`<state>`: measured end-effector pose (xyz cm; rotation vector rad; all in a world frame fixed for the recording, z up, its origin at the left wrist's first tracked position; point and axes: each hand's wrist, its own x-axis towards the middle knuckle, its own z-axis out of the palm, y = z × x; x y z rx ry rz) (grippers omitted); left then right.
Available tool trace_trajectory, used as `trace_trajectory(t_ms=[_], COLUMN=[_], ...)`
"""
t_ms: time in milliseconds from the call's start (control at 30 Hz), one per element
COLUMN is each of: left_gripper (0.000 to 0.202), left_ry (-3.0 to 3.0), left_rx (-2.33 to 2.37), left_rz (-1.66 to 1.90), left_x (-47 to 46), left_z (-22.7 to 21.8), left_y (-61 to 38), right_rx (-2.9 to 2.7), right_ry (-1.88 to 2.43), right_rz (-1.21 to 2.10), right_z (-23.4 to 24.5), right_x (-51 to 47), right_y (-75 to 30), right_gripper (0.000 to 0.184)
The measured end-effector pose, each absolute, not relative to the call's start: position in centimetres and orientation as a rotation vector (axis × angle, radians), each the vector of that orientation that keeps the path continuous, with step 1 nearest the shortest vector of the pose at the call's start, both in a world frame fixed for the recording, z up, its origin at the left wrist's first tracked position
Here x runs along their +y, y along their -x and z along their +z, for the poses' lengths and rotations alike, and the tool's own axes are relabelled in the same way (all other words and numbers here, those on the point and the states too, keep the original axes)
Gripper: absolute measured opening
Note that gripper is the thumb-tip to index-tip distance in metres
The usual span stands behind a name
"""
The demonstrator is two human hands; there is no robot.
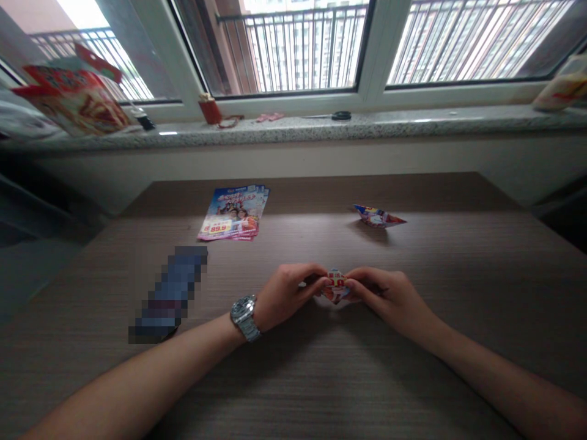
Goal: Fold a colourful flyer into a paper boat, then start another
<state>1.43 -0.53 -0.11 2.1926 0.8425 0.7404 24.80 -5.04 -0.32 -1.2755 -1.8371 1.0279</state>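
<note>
Between my two hands is a small folded piece of printed paper [336, 286], red, white and orange, tapering to a point at the bottom. My left hand [293, 290], with a metal watch [245, 316] on its wrist, pinches the paper's left side. The right side is pinched by my right hand [383, 293]. Both hands are just above the table, and the fingertips partly cover the paper. Beyond my right hand, a folded paper boat [378, 217] in blue, red and white rests on the table.
A stack of printed flyers [236, 211] lies at the back left of the wooden table [293, 385]. A pixelated dark phone-like object [169, 296] is left of my left hand. On the granite sill [385, 128] are scissors [337, 115], a small red container [211, 111] and a red food bag [82, 101].
</note>
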Motion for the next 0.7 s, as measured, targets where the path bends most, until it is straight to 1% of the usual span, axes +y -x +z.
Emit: trace_trajectory(t_ms=[367,567,700], left_gripper=[0.014,0.016,0.014], left_ry=[-2.279,-2.258,-2.225], left_rx=[0.833,0.801,0.810], left_rz=[0.686,0.647,0.691], left_x=[-0.69,-0.78,-0.73], left_z=[0.31,0.33,0.03], left_y=[-1.48,-1.46,-1.53], right_rx=[-1.779,-1.912,-1.906], right_ry=[1.224,1.246,1.256], right_rz=[1.117,0.939,0.933], right_z=[-0.25,-0.34,-0.38], right_x=[-5.30,-5.33,-5.21], right_y=[-24.41,-24.44,-24.52], right_gripper=[0.020,0.021,0.020])
